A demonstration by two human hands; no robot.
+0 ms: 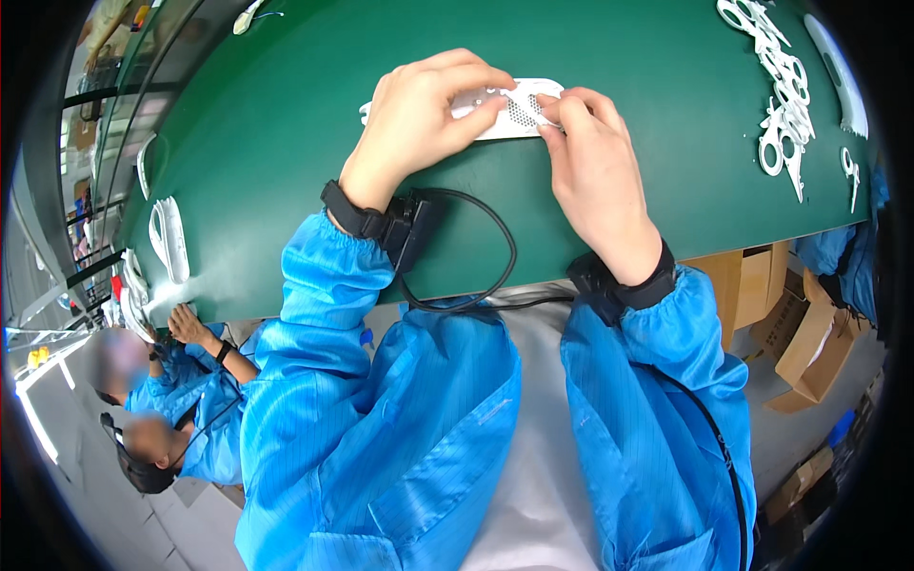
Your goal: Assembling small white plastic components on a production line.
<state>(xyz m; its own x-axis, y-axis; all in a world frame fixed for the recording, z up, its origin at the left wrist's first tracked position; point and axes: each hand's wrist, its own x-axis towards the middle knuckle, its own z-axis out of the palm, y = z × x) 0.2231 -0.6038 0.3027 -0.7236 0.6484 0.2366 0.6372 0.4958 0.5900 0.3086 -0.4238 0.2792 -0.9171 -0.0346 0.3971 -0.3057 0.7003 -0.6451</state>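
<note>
A long white plastic housing (495,131) with rounded ends and a patch of small round holes lies on the green table in front of me. My left hand (424,109) is bent over its left part, thumb and fingers curled onto it. At the right end, my right hand (595,157) has thumb and fingers pinched together close to the holes. A thin white plastic piece (530,107) runs slantwise across the holes between both hands' fingertips. Its ends are hidden by my fingers.
White ring-ended plastic pieces (785,95) are heaped at the right, beside a long white cover (838,76). More white housings (168,238) lie at the left, where co-workers in blue (205,443) sit. Cardboard boxes (814,352) stand below the table's right edge. Black cables run from my wrist straps.
</note>
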